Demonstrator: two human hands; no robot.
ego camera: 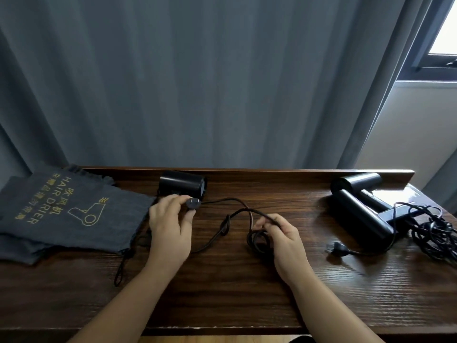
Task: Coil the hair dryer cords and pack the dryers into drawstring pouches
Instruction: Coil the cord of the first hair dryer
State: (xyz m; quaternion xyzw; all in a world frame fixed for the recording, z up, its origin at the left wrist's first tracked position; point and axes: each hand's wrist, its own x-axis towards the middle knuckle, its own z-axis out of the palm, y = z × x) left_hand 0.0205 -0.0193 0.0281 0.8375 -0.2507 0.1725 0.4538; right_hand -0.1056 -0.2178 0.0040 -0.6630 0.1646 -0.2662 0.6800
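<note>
I'm looking down at a dark wooden table (222, 293) with a raised back edge, and grey curtains (197, 82) hang behind it. My left hand (170, 226) rests near the back left of the table, with thumb and fingertips closed around the round end of a black hair dryer's handle (193, 203). That hair dryer (182, 185) lies on its side just behind the hand, its barrel pointing right, close to the back edge. Its cord (237, 214) leaves the handle end, arcs to the right across the table and loops back in a loose knot-like twist between my hands. My right hand (284, 240) is near the middle of the table, fingers curled and pinched on the cord, with a few small coils (258, 240) of it hanging from the grip and touching the wood. To the left, a stack of dark grey drawstring pouches (69, 214) lies flat, the top one printed with gold lettering and a dryer outline; a black drawstring (123, 266) trails from it toward the front edge. At the far right two more black dryers (358, 206) lie side by side, with their cords in a tangled heap (435, 233) beside them and one plug (337, 250) lying flat on the table in front of them. A window (442, 33) shows at the upper right.
</note>
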